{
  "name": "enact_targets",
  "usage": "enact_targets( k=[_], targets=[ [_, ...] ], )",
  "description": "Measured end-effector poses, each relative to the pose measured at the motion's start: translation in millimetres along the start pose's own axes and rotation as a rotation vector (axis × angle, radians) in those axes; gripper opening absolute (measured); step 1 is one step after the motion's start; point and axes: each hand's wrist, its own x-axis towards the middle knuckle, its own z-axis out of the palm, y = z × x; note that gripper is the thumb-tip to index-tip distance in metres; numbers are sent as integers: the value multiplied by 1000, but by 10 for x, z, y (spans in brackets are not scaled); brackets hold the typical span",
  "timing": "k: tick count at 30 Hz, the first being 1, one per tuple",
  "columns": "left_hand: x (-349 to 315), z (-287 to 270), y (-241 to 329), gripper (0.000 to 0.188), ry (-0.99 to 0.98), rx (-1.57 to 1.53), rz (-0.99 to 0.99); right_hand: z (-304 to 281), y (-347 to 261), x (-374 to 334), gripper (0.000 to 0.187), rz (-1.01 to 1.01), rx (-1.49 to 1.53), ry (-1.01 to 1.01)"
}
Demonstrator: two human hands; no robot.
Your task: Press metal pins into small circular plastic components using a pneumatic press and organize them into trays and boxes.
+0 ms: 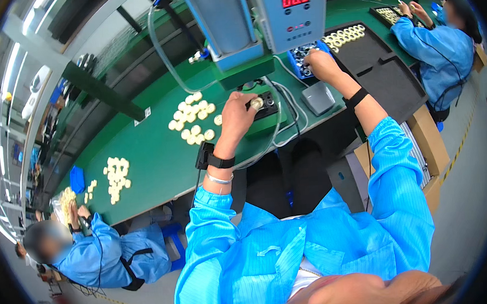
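My left hand [237,116] pinches a small round cream part [257,103] between thumb and fingers. It holds the part at the black fixture [267,106] under the head of a bench press [244,67]. My right hand [323,65] reaches into a blue bin [292,64] of small shiny metal pieces. Its fingers are bent together at the pieces, and what they grip is too small to make out. Loose cream round parts [195,130] lie on the green bench left of my left hand.
A control box [293,21] with red digits stands behind the press. Hoses and cables loop beside a grey box-shaped device [319,98]. A black tray [382,74] holds rows of cream rings [344,36]. Co-workers in blue sit at left [115,254] and right [443,53].
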Motion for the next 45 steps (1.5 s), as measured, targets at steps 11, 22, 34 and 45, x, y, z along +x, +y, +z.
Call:
enact_targets(
  k=[11,22,34,45],
  targets=[
    [-849,-495,-387,41,261,370,-196,-199,-73,-25,13,482,703,247],
    [-652,-409,-547,40,186,553,-67,-97,-454,-82,17,734,1419,574],
    [-687,-168,-582,13,181,632,-18,-39,-1949,-79,18,678,2414,100],
    [-1119,-106,-406,37,362,576,-8,-400,-2118,-114,21,706,2576,106]
  ],
)
